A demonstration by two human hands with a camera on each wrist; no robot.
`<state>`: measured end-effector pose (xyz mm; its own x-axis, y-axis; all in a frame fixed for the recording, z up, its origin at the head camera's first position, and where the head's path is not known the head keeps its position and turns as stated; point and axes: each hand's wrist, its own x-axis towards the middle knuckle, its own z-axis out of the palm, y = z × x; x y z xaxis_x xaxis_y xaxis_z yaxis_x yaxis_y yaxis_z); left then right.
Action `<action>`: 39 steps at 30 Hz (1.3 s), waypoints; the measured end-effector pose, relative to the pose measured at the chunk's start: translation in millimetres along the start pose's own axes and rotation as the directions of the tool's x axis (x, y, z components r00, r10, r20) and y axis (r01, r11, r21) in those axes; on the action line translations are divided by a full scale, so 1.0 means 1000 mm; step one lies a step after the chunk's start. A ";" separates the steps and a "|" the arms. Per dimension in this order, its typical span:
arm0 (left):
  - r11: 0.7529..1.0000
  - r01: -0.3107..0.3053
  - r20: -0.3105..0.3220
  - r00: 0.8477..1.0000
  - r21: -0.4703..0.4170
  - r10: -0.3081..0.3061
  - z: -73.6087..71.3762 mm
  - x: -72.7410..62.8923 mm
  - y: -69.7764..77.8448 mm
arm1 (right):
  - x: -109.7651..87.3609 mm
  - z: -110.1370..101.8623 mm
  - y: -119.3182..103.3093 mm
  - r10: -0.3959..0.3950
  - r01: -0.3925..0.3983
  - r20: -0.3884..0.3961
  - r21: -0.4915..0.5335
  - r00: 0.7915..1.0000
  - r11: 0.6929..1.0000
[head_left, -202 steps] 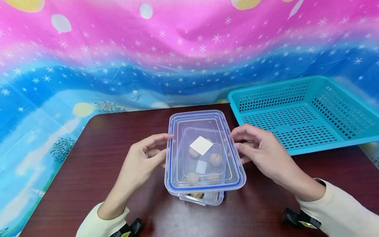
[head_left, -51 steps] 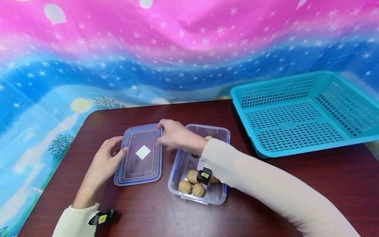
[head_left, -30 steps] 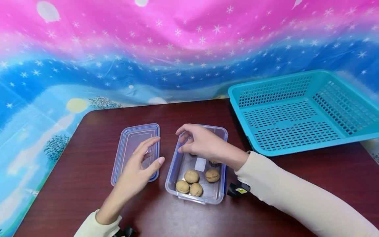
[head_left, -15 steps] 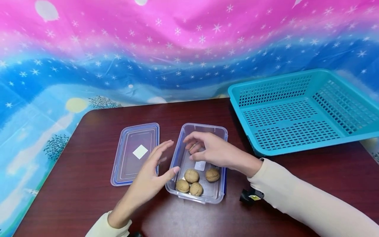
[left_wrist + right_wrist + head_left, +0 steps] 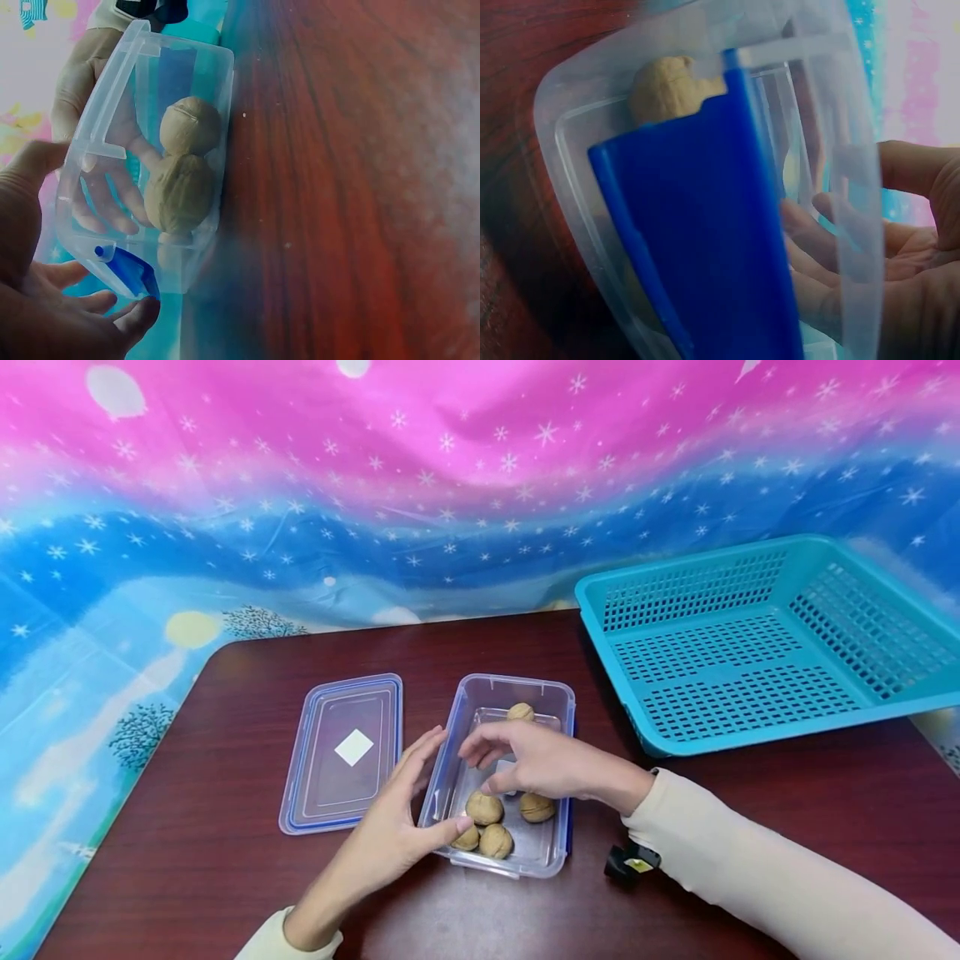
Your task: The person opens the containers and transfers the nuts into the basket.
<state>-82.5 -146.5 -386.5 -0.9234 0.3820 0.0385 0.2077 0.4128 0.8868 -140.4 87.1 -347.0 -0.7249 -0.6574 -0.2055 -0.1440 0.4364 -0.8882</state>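
A clear plastic food container (image 5: 491,866) with blue latches holds several walnuts. Three walnuts (image 5: 485,807) cluster at its near left corner, one lies near the right wall and another at the far end. My right hand (image 5: 532,756) reaches in over the right wall, fingers loosely bent and pointing left; no walnut shows in its grasp. My left hand (image 5: 401,814) lies at the left wall, thumb over the near left corner. In the left wrist view its fingertips are right at a blue latch (image 5: 129,271). In the right wrist view another blue latch (image 5: 705,217) hides much of the inside.
The container's lid (image 5: 341,768), with a white label, lies flat on the dark wood table (image 5: 225,752) to the left. A teal perforated basket (image 5: 675,748) stands at the back right. A patterned cloth (image 5: 390,527) hangs behind the table.
The lid came off the container and was set down on the left. The right hand then moved back over the container and down into it, while the left hand moved from the lid to the container's side.
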 end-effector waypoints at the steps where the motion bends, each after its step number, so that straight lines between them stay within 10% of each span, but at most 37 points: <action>1: 1.000 0.011 0.012 1.000 0.004 -0.011 0.000 0.000 -0.001 | 0.001 0.001 0.001 -0.002 0.002 0.010 0.008 1.000 1.000; 39: 0.994 0.102 0.146 0.985 -0.030 -0.097 -0.002 -0.002 -0.004 | 0.026 0.008 0.010 0.038 -0.047 0.235 0.031 0.971 0.998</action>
<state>-81.8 -150.4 -389.5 -0.8820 0.4570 -0.1150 0.1026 0.4244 0.8996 -155.1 69.5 -364.5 -0.5513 -0.7661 -0.3302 -0.0885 0.4473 -0.8900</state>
